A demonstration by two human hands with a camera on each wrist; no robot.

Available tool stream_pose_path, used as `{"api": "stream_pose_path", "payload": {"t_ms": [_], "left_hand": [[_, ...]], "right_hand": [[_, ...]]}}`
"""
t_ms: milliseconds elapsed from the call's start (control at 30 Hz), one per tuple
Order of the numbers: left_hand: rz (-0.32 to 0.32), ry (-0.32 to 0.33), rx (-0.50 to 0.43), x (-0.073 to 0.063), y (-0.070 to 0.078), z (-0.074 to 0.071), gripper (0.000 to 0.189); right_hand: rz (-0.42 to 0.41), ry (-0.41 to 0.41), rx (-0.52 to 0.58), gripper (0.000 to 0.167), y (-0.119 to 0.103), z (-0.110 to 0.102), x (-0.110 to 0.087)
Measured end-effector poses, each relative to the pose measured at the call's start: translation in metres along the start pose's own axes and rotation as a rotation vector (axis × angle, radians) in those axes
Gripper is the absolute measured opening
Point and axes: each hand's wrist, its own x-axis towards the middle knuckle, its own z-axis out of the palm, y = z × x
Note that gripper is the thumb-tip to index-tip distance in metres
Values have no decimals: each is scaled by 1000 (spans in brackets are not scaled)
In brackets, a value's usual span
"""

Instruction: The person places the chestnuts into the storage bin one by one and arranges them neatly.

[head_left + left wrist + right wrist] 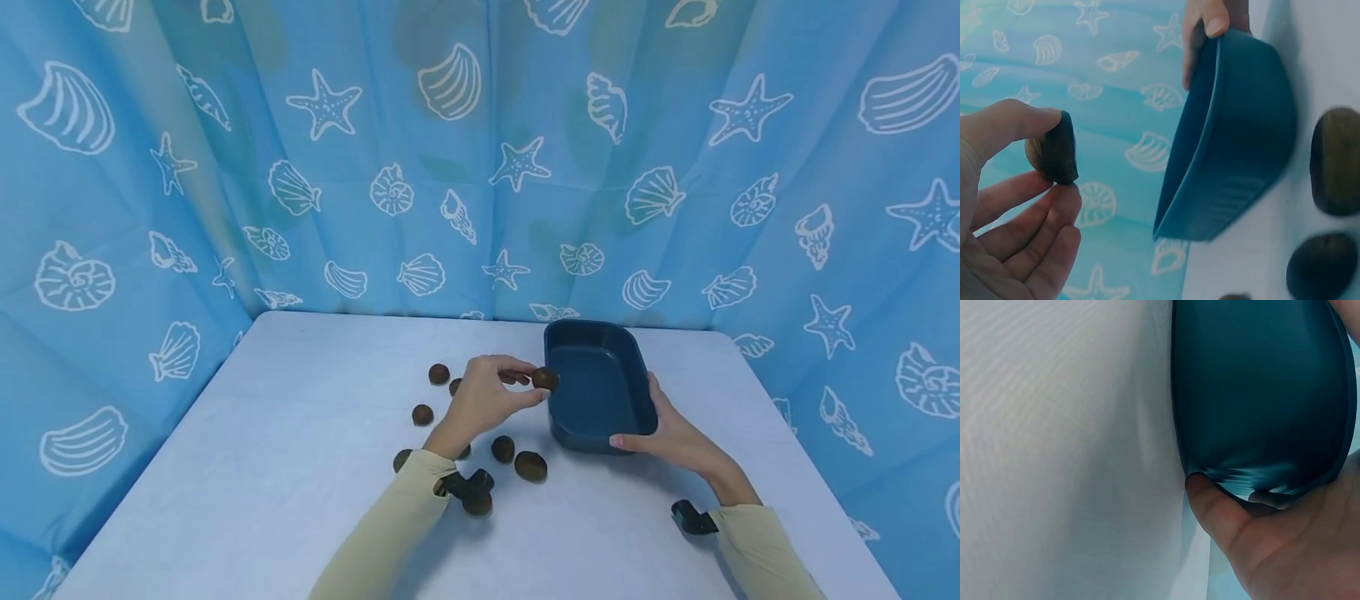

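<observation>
My left hand point(480, 398) pinches a smooth brown stone point(545, 379) between thumb and fingertips, at the left rim of a dark blue rectangular bin point(596, 442). In the left wrist view the held stone point(1054, 149) shows a dark, flat-looking side facing the bin point(1247, 119). My right hand point(678, 437) grips the bin by its near right corner, the thumb along the near rim and the fingers on the right side. The right wrist view has the thumb point(1219, 509) pressed on that rim. Bare bin floor shows in the head view.
Several more brown stones lie on the white table point(285, 467) left of the bin, among them a larger one point(531, 467) near its front left corner and another point(439, 373) farther back. Blue shell-print curtains point(450, 167) close off the back and sides.
</observation>
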Motion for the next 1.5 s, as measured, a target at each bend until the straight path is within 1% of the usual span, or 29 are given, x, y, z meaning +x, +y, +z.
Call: {"api": "stream_pose_path", "payload": {"t_ms": [67,267,367,633,900,1000,1133,1300,1500], "left_hand": [[15,-7,7,4,3,7,34],[1,-47,43,12,11,27,37],[2,-66,49,16,11,36,38],[38,-125,50,30,9,59,35],[38,-158,84,40,11,81,31],[27,-171,92,43,11,88,31],[13,-185,106,45,10,96,29],[0,-202,155,45,6,103,27],[-5,-221,216,48,5,109,27]], "right_hand": [[3,0,2,135,0,0,1],[8,-4,12,134,-1,1,0],[11,-6,9,134,-1,1,0],[2,-2,-3,134,-2,0,0],[-51,11,30,131,2,0,2],[-73,18,41,130,3,1,3],[-80,22,52,130,4,2,3],[-61,7,61,132,3,1,3],[-69,5,66,130,2,1,2]]}}
